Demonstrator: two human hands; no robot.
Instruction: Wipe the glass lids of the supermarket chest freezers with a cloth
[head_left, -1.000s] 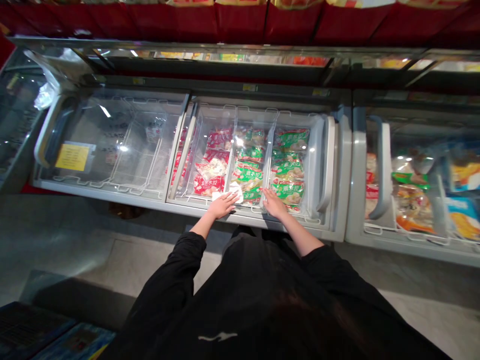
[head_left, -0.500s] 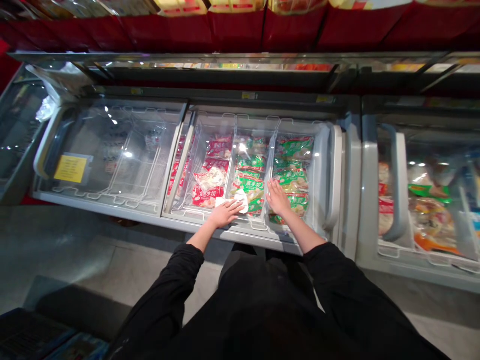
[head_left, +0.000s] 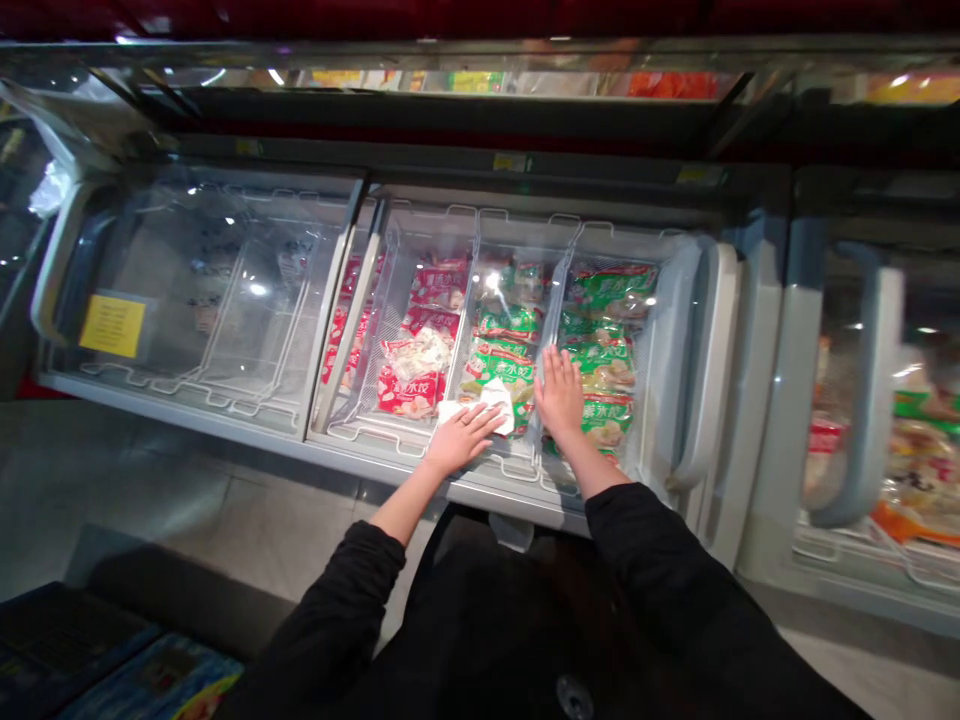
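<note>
My left hand [head_left: 466, 438] lies flat over a crumpled white tissue [head_left: 501, 400], pressing it against the clear sliding lid [head_left: 517, 235] of a chest freezer. Its fingers are stretched out and point right. To its right, my right hand [head_left: 561, 395] rests on the same lid, palm down, fingers straight and pointing away from me. Below the lid, green dumpling bags [head_left: 600, 360] and red dumpling bags [head_left: 411, 388] lie in wire baskets. Parts of the green bags are hidden by my hands and the tissue.
The lid has a grey handle [head_left: 709, 365] on its right. A second lid on the left bears a yellow notice [head_left: 112, 325]. Another freezer [head_left: 772, 420] adjoins on the right, and a glass-fronted shelf [head_left: 420, 120] runs behind. Boxes [head_left: 161, 675] sit at lower left.
The view has tilted down and come closer to the freezer. My right hand has moved slightly away from me over the lid; my left hand stays flat on the tissue.
</note>
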